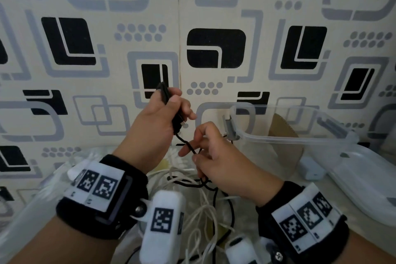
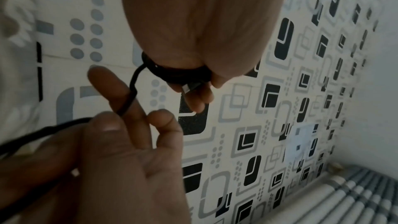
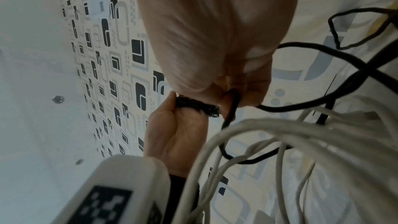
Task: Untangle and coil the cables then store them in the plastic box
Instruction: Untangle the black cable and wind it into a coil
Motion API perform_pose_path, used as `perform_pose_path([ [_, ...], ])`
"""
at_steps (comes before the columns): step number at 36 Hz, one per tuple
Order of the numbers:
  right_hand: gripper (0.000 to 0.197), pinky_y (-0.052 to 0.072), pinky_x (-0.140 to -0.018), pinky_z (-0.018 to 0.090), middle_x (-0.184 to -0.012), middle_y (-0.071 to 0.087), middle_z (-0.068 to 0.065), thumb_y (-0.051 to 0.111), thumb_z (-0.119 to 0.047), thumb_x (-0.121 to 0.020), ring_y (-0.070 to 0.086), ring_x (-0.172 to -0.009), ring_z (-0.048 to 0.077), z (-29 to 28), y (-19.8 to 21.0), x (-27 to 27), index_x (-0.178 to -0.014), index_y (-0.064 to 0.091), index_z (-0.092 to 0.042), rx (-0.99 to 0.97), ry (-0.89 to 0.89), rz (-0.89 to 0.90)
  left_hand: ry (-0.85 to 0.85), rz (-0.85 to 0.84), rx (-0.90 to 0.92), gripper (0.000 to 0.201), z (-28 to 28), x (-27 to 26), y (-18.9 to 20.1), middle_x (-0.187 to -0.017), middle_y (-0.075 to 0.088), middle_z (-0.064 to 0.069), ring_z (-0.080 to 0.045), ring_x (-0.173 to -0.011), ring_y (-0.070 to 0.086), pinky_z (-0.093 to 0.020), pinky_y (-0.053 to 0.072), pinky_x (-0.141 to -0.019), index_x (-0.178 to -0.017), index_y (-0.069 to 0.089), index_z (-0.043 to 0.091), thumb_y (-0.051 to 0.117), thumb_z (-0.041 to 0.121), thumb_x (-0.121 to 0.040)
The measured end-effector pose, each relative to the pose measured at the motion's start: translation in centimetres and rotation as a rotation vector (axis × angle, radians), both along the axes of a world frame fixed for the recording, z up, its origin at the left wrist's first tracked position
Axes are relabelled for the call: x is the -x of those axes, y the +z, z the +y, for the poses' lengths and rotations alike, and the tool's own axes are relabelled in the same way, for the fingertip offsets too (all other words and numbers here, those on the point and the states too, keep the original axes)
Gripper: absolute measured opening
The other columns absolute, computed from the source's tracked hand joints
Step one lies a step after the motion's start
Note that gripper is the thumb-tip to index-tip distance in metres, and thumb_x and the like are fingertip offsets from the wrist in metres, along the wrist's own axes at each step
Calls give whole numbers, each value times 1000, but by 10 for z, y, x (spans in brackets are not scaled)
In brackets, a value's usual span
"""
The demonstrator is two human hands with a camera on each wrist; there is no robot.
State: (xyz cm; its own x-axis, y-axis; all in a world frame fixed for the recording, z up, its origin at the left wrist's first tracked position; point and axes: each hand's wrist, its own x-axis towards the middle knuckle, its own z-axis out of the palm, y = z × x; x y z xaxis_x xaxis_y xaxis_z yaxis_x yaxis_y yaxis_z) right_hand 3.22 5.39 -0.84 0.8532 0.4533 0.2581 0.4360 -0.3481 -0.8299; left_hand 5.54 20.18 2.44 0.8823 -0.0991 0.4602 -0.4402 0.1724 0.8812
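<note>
My left hand point(image 1: 169, 109) is raised in front of the wall and grips a small coil of black cable point(image 1: 166, 94), whose metal plug point(image 1: 183, 124) sticks out below the fingers. The free run of that black cable point(image 1: 186, 142) drops to my right hand point(image 1: 194, 154), which pinches it between thumb and fingers. In the left wrist view the coil point(image 2: 172, 72) sits under my left hand point(image 2: 198, 91) and the cable crosses a right-hand finger point(image 2: 120, 91). Below lies a tangle of white cables point(image 1: 199, 206). The clear plastic box point(image 1: 276, 138) stands to the right.
The box's clear lid point(image 1: 364, 180) lies on the table at the far right, with a small white adapter point(image 1: 313, 170) beside it. A patterned wall stands close behind the hands. In the right wrist view, white cables point(image 3: 280, 134) and loose black loops point(image 3: 336, 28) cover the cloth.
</note>
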Motion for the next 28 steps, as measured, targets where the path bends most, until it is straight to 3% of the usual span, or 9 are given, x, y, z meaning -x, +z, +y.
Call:
perform_pose_path([
  [3, 26, 54, -72, 40, -110, 65, -8, 48, -5, -96, 57, -61, 9, 0, 1, 0, -93, 33, -26, 6, 39, 36, 50, -35, -169, 17, -2, 5, -1, -77, 65, 7, -20, -94, 65, -33, 47, -87, -110, 47, 17, 31, 17, -106],
  [7, 27, 54, -81, 52, -108, 63, -3, 52, -2, -93, 64, -68, 11, 0, 4, 1, -88, 36, -24, -19, 56, 57, 92, -9, -403, 12, 0, 4, -4, -88, 69, 5, -20, -92, 63, -34, 50, -85, -111, 47, 23, 37, 21, -104],
  [9, 26, 54, -81, 54, -104, 65, 7, 52, 0, -92, 67, -68, 15, 0, 6, 1, -83, 39, -20, -35, 35, 52, 109, -6, -529, 9, 1, 2, -6, -93, 69, -1, -23, -91, 63, -35, 51, -83, -106, 47, 28, 40, 23, -102],
  [12, 32, 52, -80, 58, -92, 63, 29, 61, 1, -87, 71, -71, 27, 0, 7, 0, -72, 39, -17, -70, -37, 41, 154, -42, -719, 5, -2, 1, -8, -87, 64, 2, -11, -79, 61, -19, 48, -69, -104, 47, 27, 43, 25, -101],
  [14, 37, 50, -78, 58, -85, 61, 32, 65, 2, -83, 72, -73, 29, -1, 6, 0, -69, 36, -16, -77, -72, 52, 152, -61, -816, 7, -2, 1, -9, -86, 63, 3, -10, -78, 61, -23, 50, -71, -106, 47, 22, 43, 25, -101],
  [18, 46, 51, -69, 55, -70, 53, 16, 70, 3, -77, 73, -69, 28, -2, 2, -4, -63, 32, -19, -53, -125, 41, 106, -76, -984, 12, -1, 4, -11, -92, 63, -5, -22, -83, 61, -45, 49, -81, -102, 45, 14, 41, 25, -101],
  [22, 50, 52, -65, 52, -65, 55, 17, 75, -5, -68, 70, -71, 35, 1, 2, -4, -56, 31, -27, -14, -176, 26, 110, -128, -1144, 14, -4, 6, -13, -81, 55, 1, -12, -70, 53, -32, 39, -62, -89, 38, 21, 39, 27, -101],
  [26, 51, 41, -60, 31, -51, 41, -8, 75, 0, -73, 51, -46, 3, -4, 2, -5, -57, 30, -19, -59, -155, 83, 79, -129, -1209, 14, -2, 9, -8, -76, 53, 6, -6, -66, 50, -27, 33, -58, -85, 37, 24, 41, 23, -99],
  [28, 52, 38, -60, 28, -44, 39, -16, 76, -2, -73, 47, -47, 3, -5, 2, -7, -56, 30, -20, -52, -155, 87, 57, -81, -1226, 16, 0, 11, -3, -75, 53, 4, -8, -66, 49, -28, 35, -59, -83, 36, 26, 43, 19, -95],
])
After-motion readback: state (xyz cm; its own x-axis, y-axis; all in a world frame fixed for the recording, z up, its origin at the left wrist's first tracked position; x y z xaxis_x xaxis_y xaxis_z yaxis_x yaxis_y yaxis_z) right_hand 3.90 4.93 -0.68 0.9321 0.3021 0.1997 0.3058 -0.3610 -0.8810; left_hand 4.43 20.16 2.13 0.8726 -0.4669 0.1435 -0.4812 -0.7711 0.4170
